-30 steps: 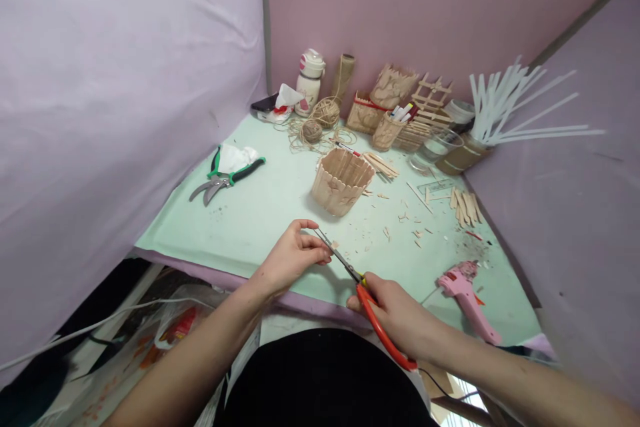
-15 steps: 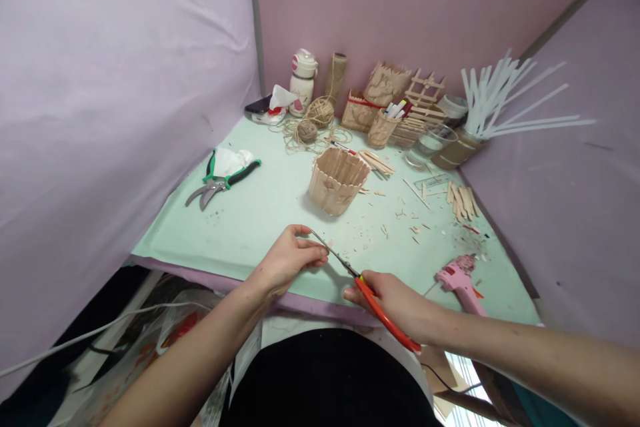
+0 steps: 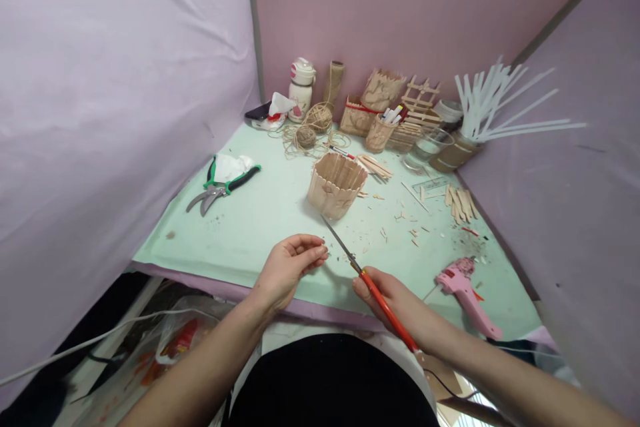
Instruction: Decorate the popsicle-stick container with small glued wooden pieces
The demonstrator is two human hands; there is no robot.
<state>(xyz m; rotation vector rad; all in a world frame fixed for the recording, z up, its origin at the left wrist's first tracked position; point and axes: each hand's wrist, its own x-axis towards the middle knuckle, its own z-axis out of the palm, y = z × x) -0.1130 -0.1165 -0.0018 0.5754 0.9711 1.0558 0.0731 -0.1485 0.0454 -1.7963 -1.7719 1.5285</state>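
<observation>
My right hand [image 3: 387, 297] is wrapped round the red handles of long-nose pliers [image 3: 367, 280]. Their slim grey jaws slant up to the left, with the tip just in front of a wooden-stick basket [image 3: 334, 190]. Left of the jaws, my left hand [image 3: 290, 267] has thumb and fingers closed in a pinch. Whatever sits between those fingertips is too small to make out. The pliers' tip is apart from my left fingers. Upright in the middle of the table, the basket has a scalloped rim. Dark specks and wood bits lie beside it.
Green-handled pruning shears [image 3: 210, 197] lie at left. A pink glue gun [image 3: 467, 293] rests at right, below a pile of wooden sticks [image 3: 461, 205]. Along the back stand twine balls [image 3: 317, 118], a white bottle [image 3: 301, 90], wooden-stick containers [image 3: 357, 117] and white glue sticks [image 3: 485, 103].
The pliers' jaws have come away from my left fingertips and point further up towards the basket. My right hand has shifted slightly right; my left hand stays pinched, slightly lower in view.
</observation>
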